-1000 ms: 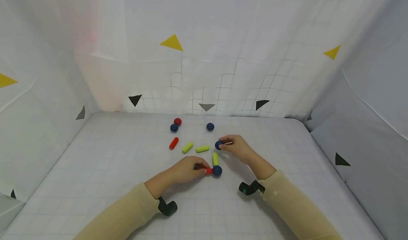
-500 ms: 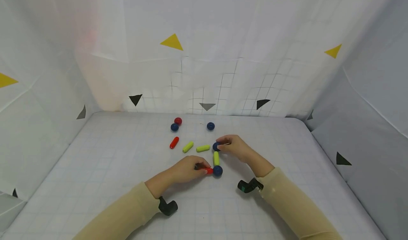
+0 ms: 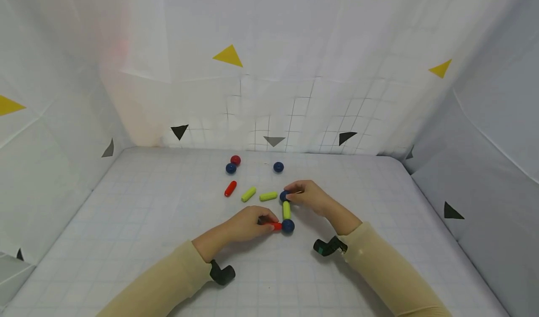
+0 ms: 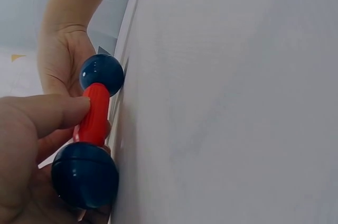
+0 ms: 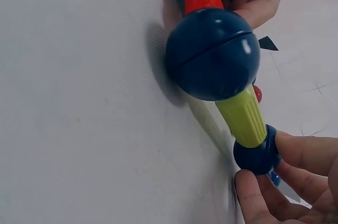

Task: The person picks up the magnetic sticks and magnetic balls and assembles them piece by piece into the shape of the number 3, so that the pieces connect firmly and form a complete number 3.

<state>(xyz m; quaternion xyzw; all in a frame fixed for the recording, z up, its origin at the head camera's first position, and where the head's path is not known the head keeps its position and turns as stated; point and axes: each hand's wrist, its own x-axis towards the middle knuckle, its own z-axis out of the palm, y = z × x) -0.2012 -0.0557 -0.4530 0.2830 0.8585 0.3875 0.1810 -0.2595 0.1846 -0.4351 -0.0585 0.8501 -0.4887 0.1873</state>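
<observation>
My left hand (image 3: 248,223) pinches a red rod (image 4: 95,115) between thumb and fingers. A blue ball (image 4: 84,175) sits at the rod's near end, within the hand. At its other end is a second blue ball (image 5: 214,55), from which a yellow-green rod (image 5: 243,117) runs away from me. My right hand (image 3: 310,198) pinches a third blue ball (image 5: 257,152) at that rod's far end; ball and rod touch. The joined pieces form a corner low over or on the white table (image 3: 168,242); the head view hides most of the red rod.
Two loose yellow-green rods (image 3: 268,196) and a red rod (image 3: 230,188) lie just beyond the left hand. Farther back, a red ball (image 3: 236,160) and a blue ball (image 3: 230,168) stand together, and another blue ball (image 3: 278,167) is to their right. White sheets enclose the table.
My right hand has brought its blue ball slightly left and toward me, onto the far end of the yellow-green rod. The left hand has stayed in place, still pinching the red rod.
</observation>
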